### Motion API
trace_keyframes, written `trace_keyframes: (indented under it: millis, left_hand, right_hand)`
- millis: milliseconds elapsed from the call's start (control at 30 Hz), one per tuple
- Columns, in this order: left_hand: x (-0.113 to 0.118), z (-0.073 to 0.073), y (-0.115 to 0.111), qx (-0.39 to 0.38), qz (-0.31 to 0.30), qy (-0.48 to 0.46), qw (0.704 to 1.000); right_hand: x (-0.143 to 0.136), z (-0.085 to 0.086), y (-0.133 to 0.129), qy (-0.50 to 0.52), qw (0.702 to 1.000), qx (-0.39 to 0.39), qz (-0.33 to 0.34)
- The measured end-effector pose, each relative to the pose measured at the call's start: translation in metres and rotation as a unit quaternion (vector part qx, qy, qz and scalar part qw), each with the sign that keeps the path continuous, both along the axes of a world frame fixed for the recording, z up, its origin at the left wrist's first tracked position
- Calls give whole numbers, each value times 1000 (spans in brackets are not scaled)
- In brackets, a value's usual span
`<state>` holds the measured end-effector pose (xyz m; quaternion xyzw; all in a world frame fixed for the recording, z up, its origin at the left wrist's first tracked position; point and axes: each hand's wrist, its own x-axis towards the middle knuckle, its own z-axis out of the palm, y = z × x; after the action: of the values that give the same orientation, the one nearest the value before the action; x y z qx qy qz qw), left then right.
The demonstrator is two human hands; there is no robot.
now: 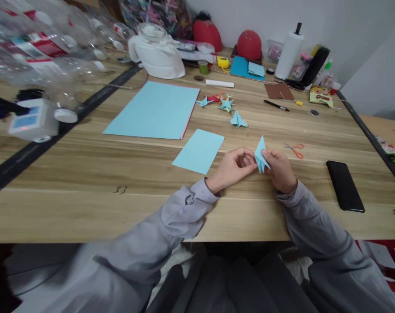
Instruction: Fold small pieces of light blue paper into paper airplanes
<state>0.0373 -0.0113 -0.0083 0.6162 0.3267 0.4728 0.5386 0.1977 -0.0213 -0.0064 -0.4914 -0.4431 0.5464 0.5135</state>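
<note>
A folded piece of light blue origami paper [260,154] is held above the table, its point upward and several flaps hanging below. My right hand [280,168] pinches it from the right, thumb on its face. On the other side, my left hand [234,167] has thumb and fingers curled toward each other at the paper's left edge; whether they grip it I cannot make out. A flat light blue sheet [199,151] lies left of my left hand. Beyond my hands sit a folded blue paper figure [238,119] and a cluster of coloured paper figures [226,103].
Orange-handled scissors [294,150] and a black phone [345,186] lie to the right. A stack of large blue sheets [155,111] is at the left. Behind are a black pen [276,105], a paper towel roll [289,54] and a tape measure [222,63]. Plastic bottles [47,48] crowd the far left.
</note>
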Motion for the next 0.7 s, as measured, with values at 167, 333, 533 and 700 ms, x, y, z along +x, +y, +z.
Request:
trace_keyframes:
  millis: [167, 333, 533, 700]
  left_hand:
    - [1, -7, 1, 27, -1, 41, 999]
    - [-2, -8, 2, 24, 31, 77, 996]
    - [-3, -2, 1, 39, 49, 33, 998]
    - [2, -9, 6, -32, 73, -22, 997]
  right_hand:
    - [-2, 2, -2, 25, 1000, -14, -5]
    - [-1, 1, -3, 17, 999, -15, -28]
    - [0, -3, -1, 2, 1000, -4, -19]
    - [-1, -2, 0, -6, 999, 28, -25]
